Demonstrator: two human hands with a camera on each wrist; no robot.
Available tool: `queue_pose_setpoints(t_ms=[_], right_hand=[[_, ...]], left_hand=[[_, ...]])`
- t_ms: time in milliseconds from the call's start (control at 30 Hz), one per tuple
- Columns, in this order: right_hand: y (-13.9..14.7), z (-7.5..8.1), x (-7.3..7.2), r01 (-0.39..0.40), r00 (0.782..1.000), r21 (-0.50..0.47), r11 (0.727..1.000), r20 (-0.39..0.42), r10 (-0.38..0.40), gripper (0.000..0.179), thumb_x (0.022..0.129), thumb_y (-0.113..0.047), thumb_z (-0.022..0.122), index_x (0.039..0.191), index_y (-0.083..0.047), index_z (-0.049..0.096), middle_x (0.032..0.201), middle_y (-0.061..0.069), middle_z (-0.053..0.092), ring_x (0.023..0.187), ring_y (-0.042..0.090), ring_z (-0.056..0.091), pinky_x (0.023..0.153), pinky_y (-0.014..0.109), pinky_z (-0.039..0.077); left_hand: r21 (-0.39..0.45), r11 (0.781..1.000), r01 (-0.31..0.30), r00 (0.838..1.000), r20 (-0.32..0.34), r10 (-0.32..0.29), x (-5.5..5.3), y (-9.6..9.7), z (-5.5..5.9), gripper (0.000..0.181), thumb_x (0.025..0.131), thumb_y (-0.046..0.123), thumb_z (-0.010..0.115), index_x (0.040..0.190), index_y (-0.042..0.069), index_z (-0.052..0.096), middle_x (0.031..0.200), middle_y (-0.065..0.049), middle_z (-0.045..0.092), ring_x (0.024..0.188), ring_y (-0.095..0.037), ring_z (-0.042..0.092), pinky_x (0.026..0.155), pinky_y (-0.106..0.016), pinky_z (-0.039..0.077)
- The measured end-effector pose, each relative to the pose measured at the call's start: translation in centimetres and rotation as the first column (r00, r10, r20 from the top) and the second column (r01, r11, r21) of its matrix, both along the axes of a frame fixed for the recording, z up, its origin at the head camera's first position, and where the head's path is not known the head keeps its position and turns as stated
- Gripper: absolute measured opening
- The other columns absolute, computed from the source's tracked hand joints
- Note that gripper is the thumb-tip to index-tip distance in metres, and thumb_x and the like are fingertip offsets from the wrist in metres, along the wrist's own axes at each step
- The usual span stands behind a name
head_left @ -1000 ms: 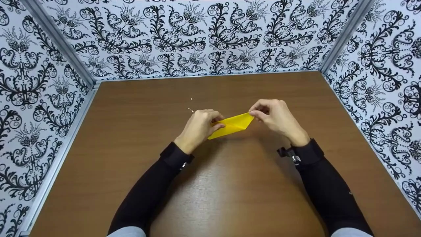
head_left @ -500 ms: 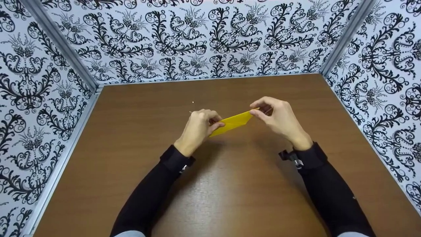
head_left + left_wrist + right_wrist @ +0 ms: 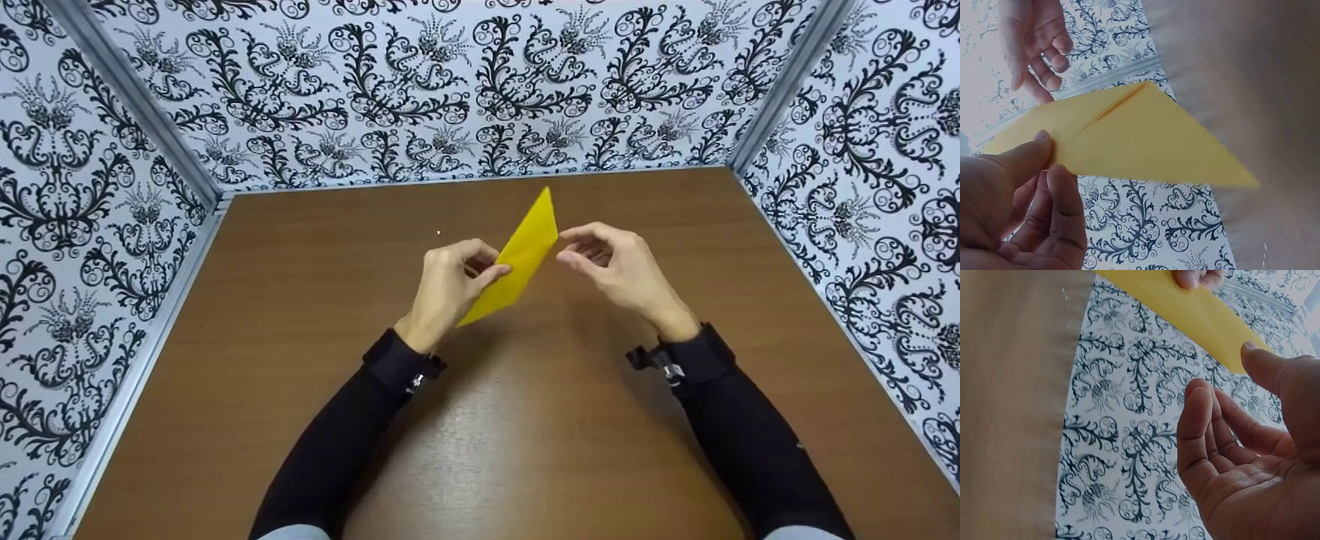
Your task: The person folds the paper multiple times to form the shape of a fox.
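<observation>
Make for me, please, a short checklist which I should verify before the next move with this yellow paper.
1. Left hand pinches the yellow paper: ok.
2. Paper is held up off the table: ok.
3. Right hand has a firm pinch on the paper: not ok; its thumb and fingers are apart.
4. Right hand touches the paper's edge: cannot tell; they overlap or nearly meet in the views.
5. Dark line on the paper is a closed fold: cannot tell.
</observation>
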State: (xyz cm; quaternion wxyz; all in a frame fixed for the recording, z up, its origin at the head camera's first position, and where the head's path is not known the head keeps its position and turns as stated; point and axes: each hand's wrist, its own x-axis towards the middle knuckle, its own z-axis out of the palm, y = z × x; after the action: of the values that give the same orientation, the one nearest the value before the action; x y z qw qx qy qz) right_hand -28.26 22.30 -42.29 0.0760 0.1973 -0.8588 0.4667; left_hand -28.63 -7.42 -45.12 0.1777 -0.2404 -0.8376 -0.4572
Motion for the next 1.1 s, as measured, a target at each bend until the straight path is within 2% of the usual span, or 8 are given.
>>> queue_pose_setpoints(t_ms=[200, 433, 533, 700, 900, 967, 1100], right_hand=[[-0.7, -0.6, 0.1, -0.051, 0.998, -0.024, 0.998, 0.037, 0.051, 0.029, 0.109, -0.025, 0.086, 0.132, -0.007, 0.084, 0.120, 0.011, 0.087, 0.101, 0.021, 0.078, 0.087, 0.018, 0.062], [-1.2, -0.7, 0.2, -0.108, 0.990, -0.144, 0.984, 0.071, 0.119, 0.018, 0.110, -0.019, 0.084, 0.119, -0.004, 0.085, 0.104, 0.019, 0.080, 0.079, 0.016, 0.069, 0.073, 0.023, 0.060], [-1.3, -0.7, 0.2, -0.119, 0.989, -0.192, 0.974, 0.064, 0.133, 0.014, 0.110, -0.016, 0.083, 0.114, -0.002, 0.085, 0.095, 0.014, 0.077, 0.076, 0.014, 0.067, 0.071, 0.023, 0.059], [-1.2, -0.8, 0.2, -0.130, 0.991, -0.211, 0.969, 0.004, 0.133, 0.009, 0.108, -0.011, 0.084, 0.105, -0.004, 0.087, 0.084, 0.001, 0.075, 0.071, 0.015, 0.065, 0.067, 0.021, 0.055], [-1.2, -0.9, 0.4, -0.121, 0.993, -0.221, 0.968, -0.032, 0.117, 0.007, 0.105, -0.012, 0.088, 0.100, -0.009, 0.090, 0.078, -0.001, 0.075, 0.067, 0.013, 0.063, 0.063, 0.022, 0.051], [-1.2, -0.8, 0.5, -0.120, 0.993, -0.223, 0.967, -0.035, 0.115, 0.006, 0.105, -0.012, 0.089, 0.100, -0.010, 0.091, 0.078, 0.001, 0.076, 0.067, 0.013, 0.063, 0.063, 0.022, 0.051], [-1.2, -0.5, 0.7, -0.132, 0.991, -0.228, 0.965, -0.033, 0.128, 0.008, 0.104, -0.014, 0.090, 0.102, -0.006, 0.091, 0.082, 0.018, 0.077, 0.069, 0.013, 0.065, 0.065, 0.020, 0.054]], left_hand=[[0.065, 0.997, 0.051, 0.997, 0.047, -0.054, 0.3, 0.4, -0.1, 0.023, 0.100, 0.030, 0.095, 0.107, 0.009, 0.088, 0.100, -0.007, 0.090, 0.084, -0.019, 0.084, 0.083, -0.036, 0.073], [0.098, 0.989, 0.112, 0.991, 0.065, -0.119, 0.5, 0.9, -0.2, 0.023, 0.098, 0.027, 0.096, 0.107, 0.007, 0.087, 0.100, -0.009, 0.089, 0.082, -0.020, 0.084, 0.081, -0.041, 0.074], [0.118, 0.985, 0.124, 0.988, 0.078, -0.134, 0.6, 1.0, -0.2, 0.023, 0.098, 0.026, 0.095, 0.107, 0.007, 0.087, 0.100, -0.009, 0.089, 0.080, -0.019, 0.083, 0.079, -0.041, 0.073], [0.139, 0.982, 0.131, 0.984, 0.101, -0.145, 0.7, 1.1, -0.3, 0.022, 0.098, 0.025, 0.096, 0.106, 0.007, 0.087, 0.098, -0.007, 0.089, 0.077, -0.015, 0.082, 0.077, -0.039, 0.073], [0.135, 0.982, 0.129, 0.983, 0.114, -0.145, 0.9, 1.1, -0.1, 0.021, 0.098, 0.027, 0.096, 0.105, 0.009, 0.087, 0.098, -0.006, 0.089, 0.077, -0.014, 0.081, 0.076, -0.040, 0.072], [0.137, 0.982, 0.131, 0.982, 0.118, -0.147, 1.0, 1.1, -0.1, 0.021, 0.098, 0.026, 0.096, 0.105, 0.008, 0.087, 0.099, -0.007, 0.089, 0.079, -0.014, 0.081, 0.078, -0.042, 0.073], [0.143, 0.980, 0.141, 0.979, 0.127, -0.160, 1.0, 1.1, 0.1, 0.021, 0.098, 0.025, 0.097, 0.105, 0.009, 0.087, 0.100, -0.007, 0.089, 0.080, -0.015, 0.082, 0.080, -0.041, 0.073]])
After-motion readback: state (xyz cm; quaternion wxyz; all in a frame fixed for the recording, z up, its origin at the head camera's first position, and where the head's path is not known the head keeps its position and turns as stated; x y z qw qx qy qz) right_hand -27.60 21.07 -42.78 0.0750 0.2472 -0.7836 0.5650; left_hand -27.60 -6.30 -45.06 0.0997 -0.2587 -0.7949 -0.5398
